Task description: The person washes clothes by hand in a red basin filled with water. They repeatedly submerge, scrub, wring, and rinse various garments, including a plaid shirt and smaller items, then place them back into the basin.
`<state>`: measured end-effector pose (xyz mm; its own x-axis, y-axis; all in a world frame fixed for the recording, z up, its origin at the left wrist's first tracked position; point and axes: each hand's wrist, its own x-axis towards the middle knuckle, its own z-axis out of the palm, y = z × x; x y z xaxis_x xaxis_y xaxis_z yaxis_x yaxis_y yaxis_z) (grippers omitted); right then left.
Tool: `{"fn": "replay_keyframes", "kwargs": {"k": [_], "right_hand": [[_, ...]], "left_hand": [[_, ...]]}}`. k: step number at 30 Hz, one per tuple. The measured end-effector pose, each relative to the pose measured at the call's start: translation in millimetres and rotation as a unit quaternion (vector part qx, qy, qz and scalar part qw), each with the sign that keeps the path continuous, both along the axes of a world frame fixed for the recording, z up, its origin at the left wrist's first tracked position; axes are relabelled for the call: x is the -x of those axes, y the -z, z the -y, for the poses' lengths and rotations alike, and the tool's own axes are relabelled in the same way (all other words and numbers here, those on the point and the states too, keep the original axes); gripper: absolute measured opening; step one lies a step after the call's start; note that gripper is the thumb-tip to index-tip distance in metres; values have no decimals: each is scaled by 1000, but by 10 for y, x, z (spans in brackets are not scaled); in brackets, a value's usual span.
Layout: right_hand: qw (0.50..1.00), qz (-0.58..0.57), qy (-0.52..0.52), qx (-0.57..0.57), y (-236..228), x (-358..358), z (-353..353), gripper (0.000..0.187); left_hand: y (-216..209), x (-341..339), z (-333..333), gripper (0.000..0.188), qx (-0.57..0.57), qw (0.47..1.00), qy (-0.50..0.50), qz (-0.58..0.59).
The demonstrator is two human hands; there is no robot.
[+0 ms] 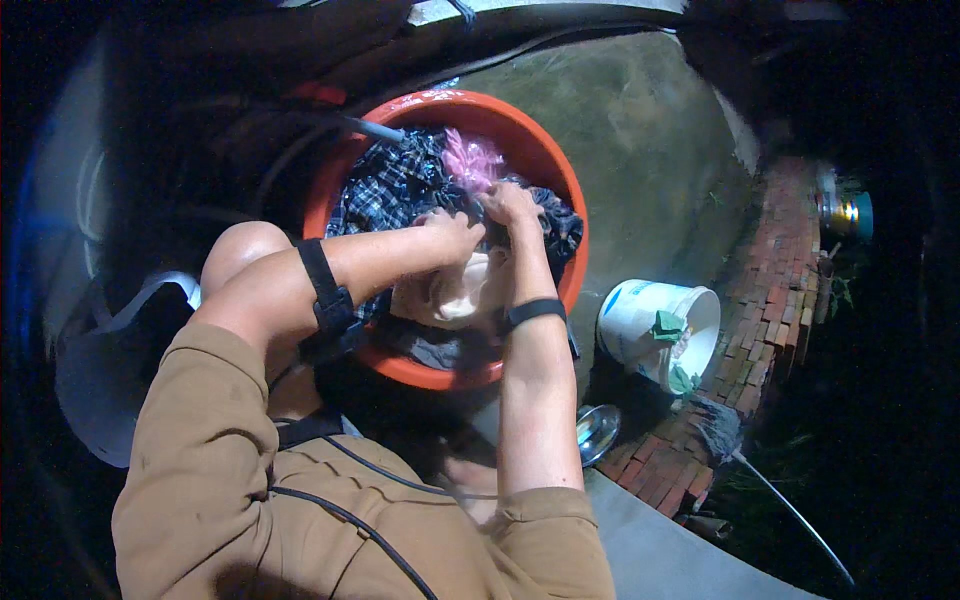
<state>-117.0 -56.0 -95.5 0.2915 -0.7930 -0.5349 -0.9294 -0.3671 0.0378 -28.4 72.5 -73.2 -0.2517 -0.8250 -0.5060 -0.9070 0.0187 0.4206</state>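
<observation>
An orange-red round basin [575, 200] full of laundry stands in front of me. My left hand [455, 237] is closed at the upper edge of a cream-white garment [465, 290], its fingers curled into the cloth. My right hand [510, 203] is beside it, fingers bent down into the laundry just below a pink, shiny plastic-looking bundle [470, 160]. What those fingertips grip is hidden. A dark blue checked garment [385, 195] lies to the left of my hands, and dark cloth [562, 222] lies to the right. Grey cloth [430, 345] is at the basin's near side.
A white bucket [635, 325] with green-and-white cloths over its rim lies tilted to the right. Close to it are a shiny metal bowl [597, 432] and a long-handled brush-like tool [790, 505]. A brick edging [765, 330] runs along the right. A grey-blue pipe [375, 130] reaches the basin's rim.
</observation>
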Motion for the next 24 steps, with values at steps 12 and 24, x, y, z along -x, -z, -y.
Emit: {"fn": "replay_keyframes", "kwargs": {"k": [12,24], "right_hand": [[916,277,-83,277,-567,1118,-2059,22],[801,527,144,246,-1215,1440,-2263,12]], "left_hand": [[-64,-183,130,71,158,963,-54,-213],[-890,86,174,34,305,825,-140,-455]]}}
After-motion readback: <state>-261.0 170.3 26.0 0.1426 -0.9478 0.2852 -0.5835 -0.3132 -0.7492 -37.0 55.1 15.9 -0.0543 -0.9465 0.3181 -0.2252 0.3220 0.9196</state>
